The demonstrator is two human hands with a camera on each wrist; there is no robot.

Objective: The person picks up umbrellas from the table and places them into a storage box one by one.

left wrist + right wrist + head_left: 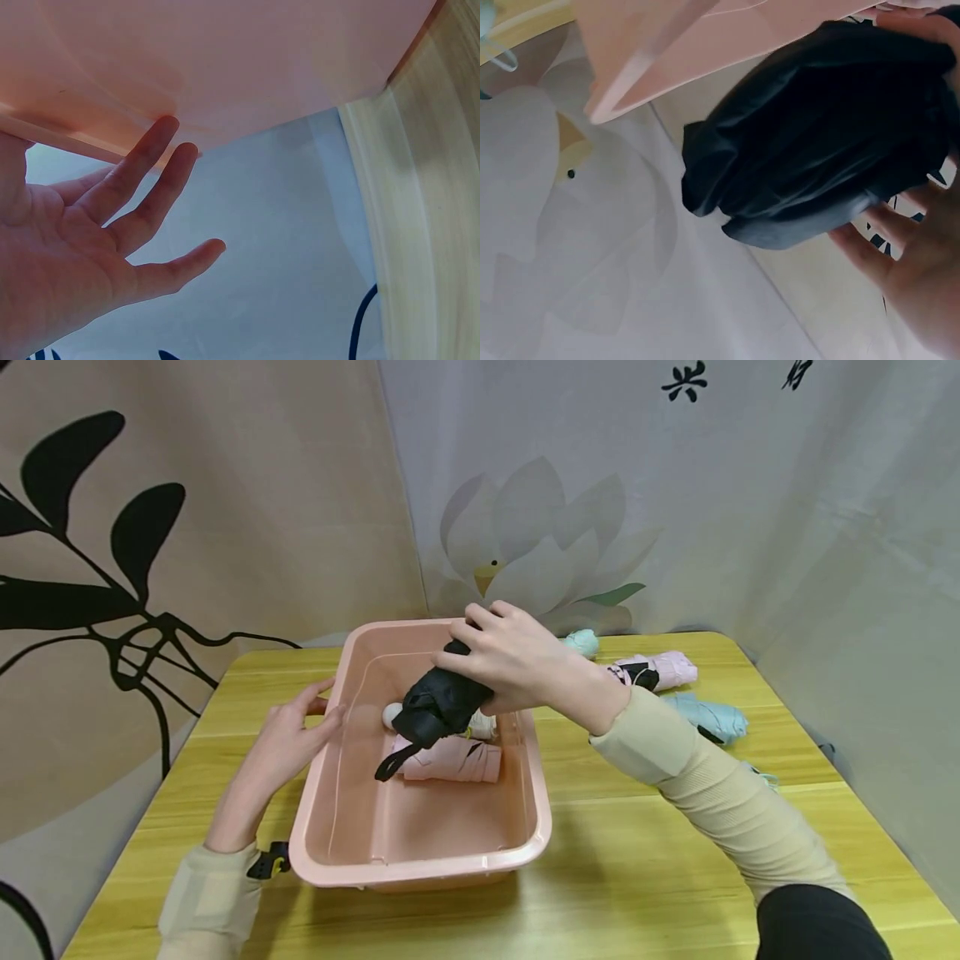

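Observation:
A folded black umbrella with a wrist loop hangs over a pink plastic basin. My right hand grips it from above, and its fingers curl round the dark fabric. In the right wrist view the umbrella fills the middle, beside the basin wall. My left hand rests against the basin's left side near the rim. Its fingers are spread and loosely extended along the outer wall in the left wrist view. Inside the basin lie a pink folded umbrella and a cream rolled one, partly hidden.
On the wooden table, right of the basin, lie a pale pink folded umbrella, a light blue one and a mint one. Another item is mostly hidden by the right sleeve. Printed curtains stand behind the table.

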